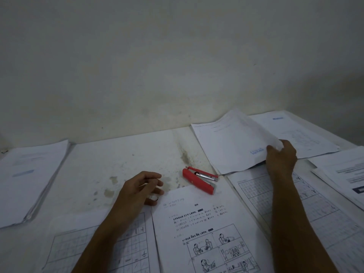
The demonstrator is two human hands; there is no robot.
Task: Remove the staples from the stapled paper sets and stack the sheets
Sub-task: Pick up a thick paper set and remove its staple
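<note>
My right hand (280,157) grips the near corner of a white paper set (232,142) at the back right, its top sheet lifted and curled. My left hand (140,189) hovers over the table's middle, fingers loosely curled and apart, holding nothing. A red stapler (199,180) lies between the hands, just beyond a printed worksheet with cartoon panels (206,229). A grid worksheet (94,249) lies under my left forearm, another grid sheet (319,219) under my right forearm.
A thick pile of papers (29,180) rests at the far left. More printed sheets (346,174) overlap at the right edge, and a sheet (299,133) lies behind the held set. The stained white table (122,154) meets a bare wall (157,66).
</note>
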